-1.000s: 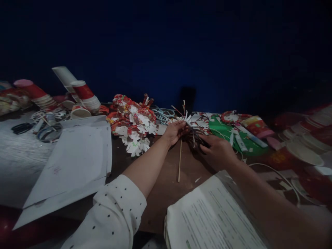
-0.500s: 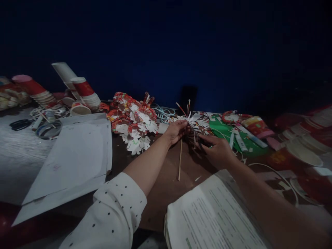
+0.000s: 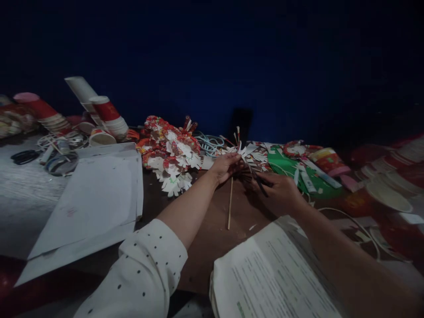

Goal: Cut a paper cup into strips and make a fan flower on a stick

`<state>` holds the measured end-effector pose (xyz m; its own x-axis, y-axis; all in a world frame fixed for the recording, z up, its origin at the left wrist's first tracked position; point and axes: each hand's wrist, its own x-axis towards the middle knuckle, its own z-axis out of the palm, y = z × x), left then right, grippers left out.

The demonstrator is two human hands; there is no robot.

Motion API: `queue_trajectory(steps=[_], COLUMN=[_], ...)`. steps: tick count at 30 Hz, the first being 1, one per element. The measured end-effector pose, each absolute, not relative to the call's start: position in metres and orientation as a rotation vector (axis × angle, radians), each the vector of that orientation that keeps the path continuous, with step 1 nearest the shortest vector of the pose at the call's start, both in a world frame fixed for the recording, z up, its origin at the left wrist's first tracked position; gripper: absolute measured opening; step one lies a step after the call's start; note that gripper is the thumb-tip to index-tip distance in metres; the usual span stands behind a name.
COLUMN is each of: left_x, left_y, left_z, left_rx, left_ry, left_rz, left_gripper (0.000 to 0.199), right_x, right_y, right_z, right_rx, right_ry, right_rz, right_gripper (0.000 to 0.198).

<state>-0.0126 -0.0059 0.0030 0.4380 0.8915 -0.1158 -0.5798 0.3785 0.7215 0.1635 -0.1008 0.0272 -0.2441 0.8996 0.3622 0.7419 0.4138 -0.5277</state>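
My left hand (image 3: 227, 168) is closed around a thin wooden stick (image 3: 230, 205) whose lower end points down over the brown table. Above the fingers, narrow paper strips (image 3: 238, 138) in white and red fan out from its top. Just to the right, my right hand (image 3: 280, 187) grips a dark, slim tool (image 3: 262, 186) that looks like scissors, its front part up against the paper strips. Fingers and dim light hide much of the tool.
White paper flowers with red parts (image 3: 179, 154) are piled behind my left hand. A green sheet (image 3: 286, 165) with glue tubes lies right. Stacked paper cups (image 3: 107, 115) stand left, beyond a white board (image 3: 96, 190). A printed book (image 3: 265, 274) lies in front.
The tool in my right hand has tilted, and its blades look closer together. The paper strips above my left hand have shifted. My left hand stays in place.
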Motion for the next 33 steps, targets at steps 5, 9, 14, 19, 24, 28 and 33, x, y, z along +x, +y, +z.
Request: queue_trajectory(steps=[5,9,14,19,24,28,33], left_x=[-0.014,-0.013,-0.01,-0.01,-0.01,-0.011,-0.012], left_y=[-0.005,-0.006,-0.01,-0.01,-0.01,-0.01,-0.008], left_z=[0.003,0.006,0.008,0.006,0.006,0.006,0.005], left_rx=[0.689,0.709,0.751,0.798,0.809,0.804,0.815], left_ry=[0.539,0.57,0.565,0.54,0.512,0.513,0.525], left_rz=[1.012,1.038,1.022,1.044,1.049,1.04,1.027], left_gripper=[0.009,0.009,0.022,0.027,0.03,0.029,0.025], right_x=[0.165,0.167,0.171,0.171,0.17,0.169,0.166], right_y=[-0.101,-0.102,-0.101,-0.103,-0.103,-0.103,-0.104], right_z=[0.022,0.017,0.016,0.018,0.02,0.019,0.019], right_rx=[-1.468,-1.545,-1.581,-1.523,-1.427,-1.38,-1.406], right_ry=[-2.032,-1.928,-2.007,-2.057,-2.148,-2.199,-2.203], right_rz=[0.314,0.275,0.197,0.13,0.094,0.033,0.012], right_gripper=[0.034,0.036,0.037,0.035,0.032,0.032,0.032])
